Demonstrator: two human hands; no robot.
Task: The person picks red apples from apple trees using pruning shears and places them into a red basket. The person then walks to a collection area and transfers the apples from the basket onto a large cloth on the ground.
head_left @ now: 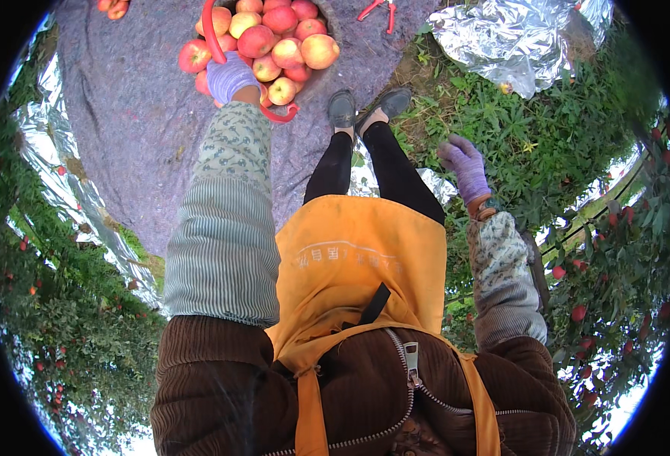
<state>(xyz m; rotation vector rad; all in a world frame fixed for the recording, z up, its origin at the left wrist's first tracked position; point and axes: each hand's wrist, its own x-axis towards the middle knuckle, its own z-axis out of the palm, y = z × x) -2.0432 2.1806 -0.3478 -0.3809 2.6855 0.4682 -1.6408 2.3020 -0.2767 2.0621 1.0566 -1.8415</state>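
Note:
My left hand [229, 77], in a lilac knit glove, grips a red curved handle [212, 34] that arches over a heap of red and yellow apples [281, 48]. The handle's lower end [282, 115] curls out below the heap. Whatever container holds the apples is mostly hidden beneath them. Off to the right hangs my right hand [465, 165], gloved alike, above green weeds, with its fingers loosely bent and nothing visible in it.
A grey felt blanket [124, 119] lies under the apples, with red-handled pruning shears [391, 14] and more apples [115, 8] on it. Crumpled silver foil [506, 45] covers ground at upper right. Apple branches [603, 273] stand close at right. My shoes [343, 108] are on the blanket.

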